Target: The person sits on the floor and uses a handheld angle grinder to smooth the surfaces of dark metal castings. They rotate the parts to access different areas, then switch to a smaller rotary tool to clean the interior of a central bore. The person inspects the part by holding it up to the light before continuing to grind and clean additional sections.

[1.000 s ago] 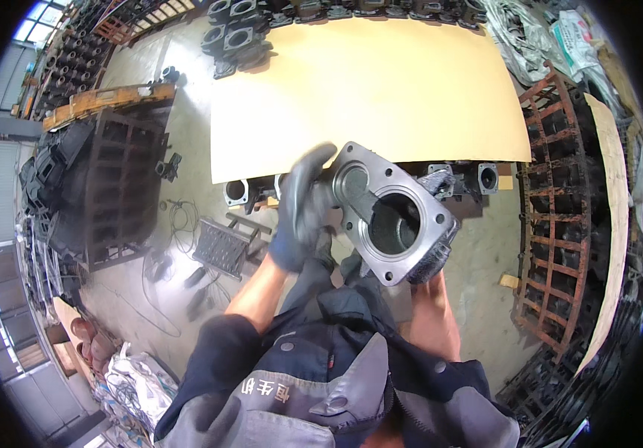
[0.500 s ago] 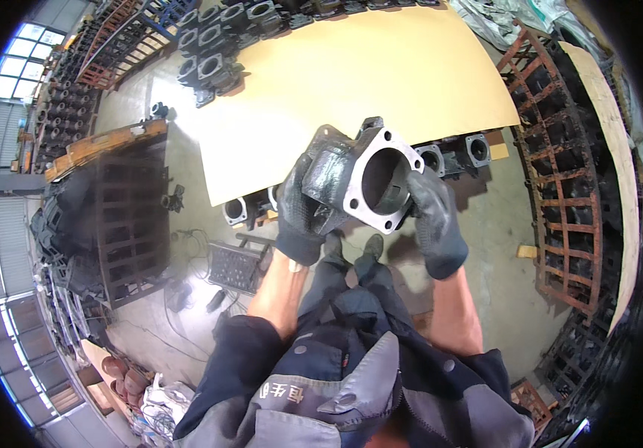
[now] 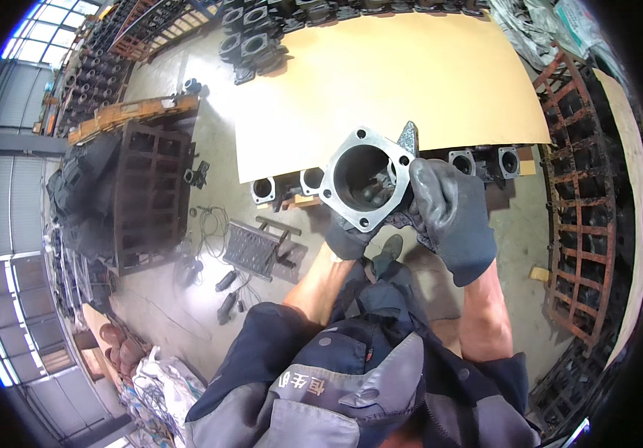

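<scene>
Between my gloved hands is a dark metal casting (image 3: 334,175), held up in front of me with its square machined flange facing up at me. The flange has a bolt hole at each corner and a wide round bore, through which rough inner metal shows. My right hand (image 3: 448,213), in a dark grey coated glove, is closed round the casting's right side, by a pointed lug. Underneath, my left hand (image 3: 348,237) supports the lower left; most of its fingers are hidden behind the part.
A yellow-brown sheet (image 3: 411,82) lies beyond the casting, with similar castings (image 3: 255,43) along its far edge and others (image 3: 262,189) under its near edge. Rusty metal cages (image 3: 579,216) stand right and left. A ribbed black step stool (image 3: 253,249) and cables sit on the floor.
My hands have turned the casting so its flange faces up more squarely, and its side wall is now hidden. My left hand has slipped lower behind it. The whole view has shifted slightly.
</scene>
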### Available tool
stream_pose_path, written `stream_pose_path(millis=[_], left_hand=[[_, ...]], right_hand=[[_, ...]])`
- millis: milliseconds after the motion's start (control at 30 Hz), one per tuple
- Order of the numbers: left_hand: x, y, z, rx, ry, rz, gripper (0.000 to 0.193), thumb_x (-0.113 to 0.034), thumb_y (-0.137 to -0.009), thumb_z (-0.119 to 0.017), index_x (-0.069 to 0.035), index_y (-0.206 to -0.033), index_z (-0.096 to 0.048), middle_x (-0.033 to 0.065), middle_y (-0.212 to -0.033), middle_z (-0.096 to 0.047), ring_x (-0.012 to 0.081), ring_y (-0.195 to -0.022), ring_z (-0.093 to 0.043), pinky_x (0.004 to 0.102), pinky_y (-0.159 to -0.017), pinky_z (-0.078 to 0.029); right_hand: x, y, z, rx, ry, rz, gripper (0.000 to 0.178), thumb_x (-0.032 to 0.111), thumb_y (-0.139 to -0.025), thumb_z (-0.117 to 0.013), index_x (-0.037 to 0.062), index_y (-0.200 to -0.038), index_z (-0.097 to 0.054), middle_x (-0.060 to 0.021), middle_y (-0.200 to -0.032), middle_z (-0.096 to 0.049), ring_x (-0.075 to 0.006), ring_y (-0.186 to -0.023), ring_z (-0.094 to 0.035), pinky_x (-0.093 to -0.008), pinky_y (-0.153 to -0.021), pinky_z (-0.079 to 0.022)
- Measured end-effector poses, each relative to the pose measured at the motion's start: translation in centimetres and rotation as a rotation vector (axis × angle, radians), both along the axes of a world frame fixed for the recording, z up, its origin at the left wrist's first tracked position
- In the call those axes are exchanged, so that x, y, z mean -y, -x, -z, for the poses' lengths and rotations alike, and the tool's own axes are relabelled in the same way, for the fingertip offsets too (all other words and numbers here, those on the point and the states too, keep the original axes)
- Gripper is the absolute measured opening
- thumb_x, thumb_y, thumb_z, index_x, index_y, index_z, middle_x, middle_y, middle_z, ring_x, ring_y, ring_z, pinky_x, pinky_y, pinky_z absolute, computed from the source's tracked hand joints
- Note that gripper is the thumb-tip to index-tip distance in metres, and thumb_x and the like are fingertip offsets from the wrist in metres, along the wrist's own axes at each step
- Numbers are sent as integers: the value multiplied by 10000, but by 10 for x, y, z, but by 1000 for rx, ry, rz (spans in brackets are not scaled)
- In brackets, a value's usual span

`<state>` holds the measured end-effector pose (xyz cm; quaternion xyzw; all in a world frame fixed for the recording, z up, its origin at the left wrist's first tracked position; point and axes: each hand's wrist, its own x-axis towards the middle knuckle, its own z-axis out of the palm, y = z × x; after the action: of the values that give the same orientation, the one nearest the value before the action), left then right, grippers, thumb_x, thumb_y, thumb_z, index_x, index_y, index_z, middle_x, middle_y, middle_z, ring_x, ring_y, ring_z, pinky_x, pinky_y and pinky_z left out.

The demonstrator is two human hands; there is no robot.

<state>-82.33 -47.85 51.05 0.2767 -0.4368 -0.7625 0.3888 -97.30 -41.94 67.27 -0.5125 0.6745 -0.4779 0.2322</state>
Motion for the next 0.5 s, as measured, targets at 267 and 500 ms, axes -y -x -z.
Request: stream_pose_path(millis=[267, 500], left_hand=[[14, -43, 10, -107, -182, -81, 271, -135, -962, -652, -73, -1218, -590, 31, -1153, -601, 134, -1044, -582, 291, -926, -511], [23, -81, 23, 623, 509, -267, 298, -220, -985, -606, -68, -1238, -562, 70, -1093, -616, 165, -934, -619, 302, -828, -569]], right_hand=[[9, -39, -13, 13, -48, -148, 283, 220, -958, -638, -7, -790, -639, -236, -666, -591, -402, -583, -605, -439, -523, -446], [46, -74, -4, -54, -86, -250, 243, 192, -954, -643, -21, -835, -649, -196, -652, -589, -338, -544, -566, -406, -527, -441]])
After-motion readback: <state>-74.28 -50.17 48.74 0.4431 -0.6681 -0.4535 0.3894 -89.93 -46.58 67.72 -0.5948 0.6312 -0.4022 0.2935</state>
